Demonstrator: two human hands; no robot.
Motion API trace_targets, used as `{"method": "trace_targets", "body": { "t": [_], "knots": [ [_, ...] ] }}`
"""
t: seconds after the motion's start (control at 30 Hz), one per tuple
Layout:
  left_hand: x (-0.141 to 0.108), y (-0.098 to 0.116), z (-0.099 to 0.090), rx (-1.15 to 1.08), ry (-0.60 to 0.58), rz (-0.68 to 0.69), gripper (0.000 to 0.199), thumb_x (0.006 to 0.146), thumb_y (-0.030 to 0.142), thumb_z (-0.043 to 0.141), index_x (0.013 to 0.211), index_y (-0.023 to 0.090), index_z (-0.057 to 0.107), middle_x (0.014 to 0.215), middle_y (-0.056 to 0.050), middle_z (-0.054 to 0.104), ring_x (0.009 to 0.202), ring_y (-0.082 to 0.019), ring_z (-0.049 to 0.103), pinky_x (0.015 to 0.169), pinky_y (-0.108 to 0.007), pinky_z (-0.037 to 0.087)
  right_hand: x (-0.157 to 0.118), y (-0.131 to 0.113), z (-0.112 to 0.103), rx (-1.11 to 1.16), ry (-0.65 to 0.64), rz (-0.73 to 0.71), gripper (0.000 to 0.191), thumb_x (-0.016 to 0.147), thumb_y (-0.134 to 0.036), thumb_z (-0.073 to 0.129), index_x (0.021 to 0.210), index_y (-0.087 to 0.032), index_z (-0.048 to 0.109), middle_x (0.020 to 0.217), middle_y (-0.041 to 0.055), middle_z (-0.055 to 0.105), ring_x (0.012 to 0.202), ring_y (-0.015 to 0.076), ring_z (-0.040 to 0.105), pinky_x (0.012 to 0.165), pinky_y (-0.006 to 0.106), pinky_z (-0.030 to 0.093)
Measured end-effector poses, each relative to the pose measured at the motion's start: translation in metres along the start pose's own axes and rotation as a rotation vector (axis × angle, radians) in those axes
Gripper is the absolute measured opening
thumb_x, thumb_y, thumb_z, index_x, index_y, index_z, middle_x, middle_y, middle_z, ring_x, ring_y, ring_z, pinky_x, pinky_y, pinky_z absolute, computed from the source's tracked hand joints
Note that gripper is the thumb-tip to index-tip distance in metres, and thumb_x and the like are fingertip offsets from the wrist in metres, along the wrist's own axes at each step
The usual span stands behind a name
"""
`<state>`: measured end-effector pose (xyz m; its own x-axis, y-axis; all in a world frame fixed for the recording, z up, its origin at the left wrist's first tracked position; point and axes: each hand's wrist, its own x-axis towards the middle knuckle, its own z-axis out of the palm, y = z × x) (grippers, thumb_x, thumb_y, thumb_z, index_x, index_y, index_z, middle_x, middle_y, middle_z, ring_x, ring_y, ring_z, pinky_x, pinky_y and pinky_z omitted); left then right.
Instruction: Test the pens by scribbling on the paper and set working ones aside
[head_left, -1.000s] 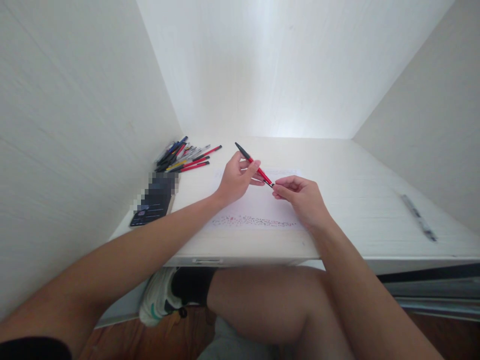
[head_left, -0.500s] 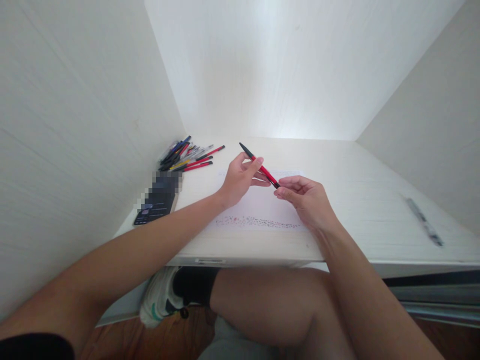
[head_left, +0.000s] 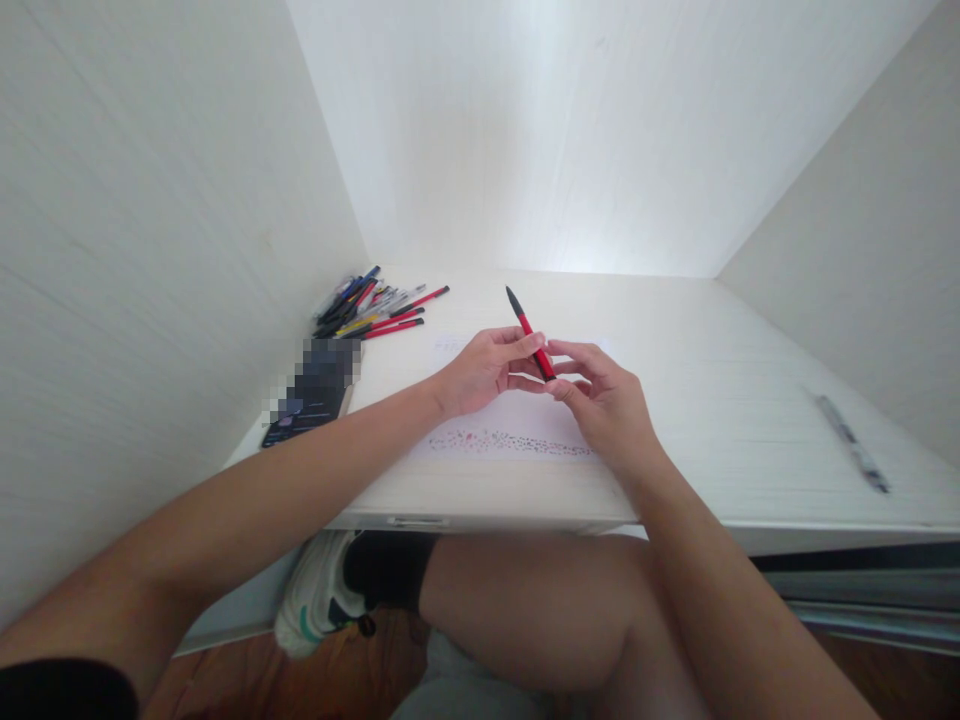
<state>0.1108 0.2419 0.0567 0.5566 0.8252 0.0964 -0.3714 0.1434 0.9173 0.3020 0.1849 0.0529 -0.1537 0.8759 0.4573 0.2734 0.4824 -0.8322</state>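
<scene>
Left hand [head_left: 487, 372] and right hand [head_left: 606, 395] meet on one slim pen [head_left: 527, 326], the left thumb pressed across its smooth red barrel, the right thumb and fingertips gripping its near end. It slants above a sheet of paper [head_left: 517, 412], its tapering black end far and to the left. How the covered fingers bear on the barrel is hard to make out.

Thin white paper lies beneath, partly hidden by the hands and forearms; rows of tiny red and dark marks along its near edge are too small to read. Pale, faintly grained boards form the desk [head_left: 720, 410]. At far left, clear, black, red and yellow plastic barrels overlap in a pile of pens [head_left: 364, 308]; nearer lies a flat dark phone [head_left: 326, 395], blocked out by pixelation. Far to the right rests a blurred, translucent pen [head_left: 851, 443].
</scene>
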Motion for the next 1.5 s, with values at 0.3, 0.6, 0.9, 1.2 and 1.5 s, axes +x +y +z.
{"method": "trace_targets", "body": {
  "t": [0.3,0.6,0.9,1.2,1.5],
  "knots": [
    [0.002,-0.004,-0.001,0.019,0.018,0.008,0.032,0.088,0.042,0.083,0.096,0.013,0.073,0.092,-0.008,0.074,0.082,-0.018,0.072,0.077,-0.035,0.062,0.000,0.010,0.004,-0.054,0.001,-0.007,0.051,0.092,-0.039,0.075,0.142,-0.032,0.066,0.136,0.0101,0.072,0.106,0.0268,0.075,0.073,0.038,0.062],
    [0.004,0.003,-0.001,0.062,0.126,0.068,0.025,0.095,0.039,0.074,0.098,0.014,0.067,0.084,-0.004,0.069,0.074,-0.018,0.072,0.069,-0.035,0.064,0.003,0.012,0.005,-0.036,-0.001,0.096,0.052,0.088,-0.043,0.078,0.136,-0.024,0.069,0.121,0.0118,0.078,0.093,0.0250,0.077,0.071,0.039,0.063],
    [-0.003,-0.004,0.008,0.572,0.006,0.185,0.030,0.102,0.043,0.060,0.084,0.019,0.059,0.058,0.005,0.054,0.044,-0.010,0.053,0.047,-0.026,0.043,0.000,0.008,0.005,-0.335,0.040,-0.063,0.053,0.100,-0.026,0.054,0.153,-0.027,0.058,0.113,0.0090,0.080,0.080,0.0210,0.077,0.075,0.040,0.063],
    [-0.007,-0.005,0.007,0.895,-0.140,0.298,0.039,0.104,0.041,0.047,0.074,0.020,0.062,0.060,0.002,0.056,0.057,-0.012,0.050,0.062,-0.029,0.039,0.007,0.013,-0.013,-0.451,0.243,-0.029,0.026,0.092,-0.027,0.064,0.114,-0.022,0.077,0.102,0.0090,0.082,0.085,0.0261,0.077,0.080,0.043,0.062],
    [-0.001,-0.008,-0.009,1.465,-0.120,0.302,0.041,0.091,0.045,0.067,0.120,0.017,0.076,0.101,-0.010,0.072,0.097,-0.028,0.066,0.095,-0.044,0.048,0.001,0.020,-0.047,0.083,0.313,0.396,0.043,0.089,-0.062,0.071,0.090,-0.019,0.070,0.064,0.0042,0.072,0.052,0.0190,0.068,0.054,0.032,0.057]
  ]
}}
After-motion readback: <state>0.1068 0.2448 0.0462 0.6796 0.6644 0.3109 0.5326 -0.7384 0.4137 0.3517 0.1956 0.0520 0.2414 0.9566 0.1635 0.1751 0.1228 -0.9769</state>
